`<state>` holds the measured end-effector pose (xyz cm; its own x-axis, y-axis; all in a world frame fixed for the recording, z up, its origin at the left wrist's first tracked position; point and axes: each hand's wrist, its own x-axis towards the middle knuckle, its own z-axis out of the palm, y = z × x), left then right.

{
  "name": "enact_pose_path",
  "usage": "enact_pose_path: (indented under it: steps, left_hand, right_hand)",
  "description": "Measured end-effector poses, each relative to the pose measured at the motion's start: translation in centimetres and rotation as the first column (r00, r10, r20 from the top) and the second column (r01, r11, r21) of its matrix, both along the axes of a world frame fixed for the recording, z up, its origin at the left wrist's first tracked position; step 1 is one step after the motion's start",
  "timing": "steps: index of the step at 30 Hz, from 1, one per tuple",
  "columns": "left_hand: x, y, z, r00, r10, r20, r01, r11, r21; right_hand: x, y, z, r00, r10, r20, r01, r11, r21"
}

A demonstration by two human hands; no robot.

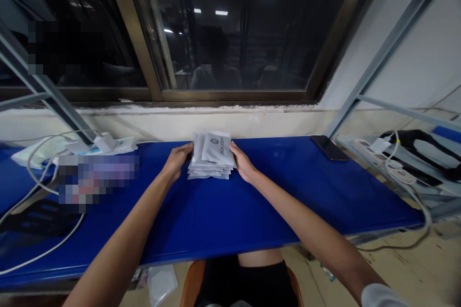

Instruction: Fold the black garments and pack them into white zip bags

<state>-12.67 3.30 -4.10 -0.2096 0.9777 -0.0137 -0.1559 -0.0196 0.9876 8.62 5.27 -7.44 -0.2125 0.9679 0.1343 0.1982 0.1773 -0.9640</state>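
Note:
A stack of frosted plastic packets [212,160] sits on the blue tabletop near the wall, its layers slightly uneven. Dark lettering and a round logo show on the top packet [219,147], which lies a little askew. My left hand [177,160] presses against the stack's left side, fingers reaching to its edge. On the opposite side, my right hand [243,160] holds the right edge, with the thumb up near the top packet. Between them the two hands clasp the stack. What is inside the packets cannot be made out.
A dark phone [329,147] lies at the table's back right. White power strips [115,146] and loose cables [68,240] are at the left, near a blurred-out item [97,180]. Grey metal posts [382,62] rise at both sides. A window [237,33] stands behind the table.

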Motion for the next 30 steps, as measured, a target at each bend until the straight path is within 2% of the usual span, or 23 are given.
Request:
enact_pose_path:
  steps: [3,5,9,14,20,23,26,30]
  left_hand:
    - [0.2,0.1,-0.5,1.000,0.026,0.003,-0.026,0.999,0.023]
    - [0.2,0.2,-0.7,0.999,0.046,0.003,-0.046,0.998,0.035]
    - [0.1,0.3,-0.6,0.996,0.093,-0.010,-0.092,0.991,0.097]
    - [0.3,-0.1,-0.4,0.998,0.030,-0.054,-0.018,0.979,0.201]
    - [-0.1,0.0,-0.4,0.986,-0.051,0.157,0.033,0.992,0.119]
    - [0.1,-0.2,-0.3,0.979,-0.161,0.126,0.155,0.986,0.056]
    - [0.7,-0.7,-0.2,0.964,-0.262,0.042,0.259,0.964,0.055]
    - [1.1,-1.0,0.0,0.982,-0.187,0.041,0.187,0.982,0.015]
  right_hand:
    - [-0.6,-0.4,-0.1,0.966,0.051,-0.253,-0.077,0.993,-0.094]
    - [-0.7,-0.4,-0.1,0.912,0.025,-0.408,-0.101,0.981,-0.165]
    - [0.6,0.3,0.1,0.833,-0.084,-0.547,-0.107,0.945,-0.309]
    - [3.0,0.8,0.0,0.820,-0.129,-0.558,-0.114,0.918,-0.379]
    - [3.4,0.5,-0.2,0.794,-0.180,-0.581,-0.084,0.914,-0.397]
    - [3.2,0.2,-0.4,0.777,-0.195,-0.599,-0.071,0.918,-0.391]
    - [3.2,0.2,-0.2,0.778,-0.213,-0.592,-0.040,0.922,-0.384]
    - [4.4,0.8,0.6,0.802,-0.281,-0.526,0.082,0.926,-0.369]
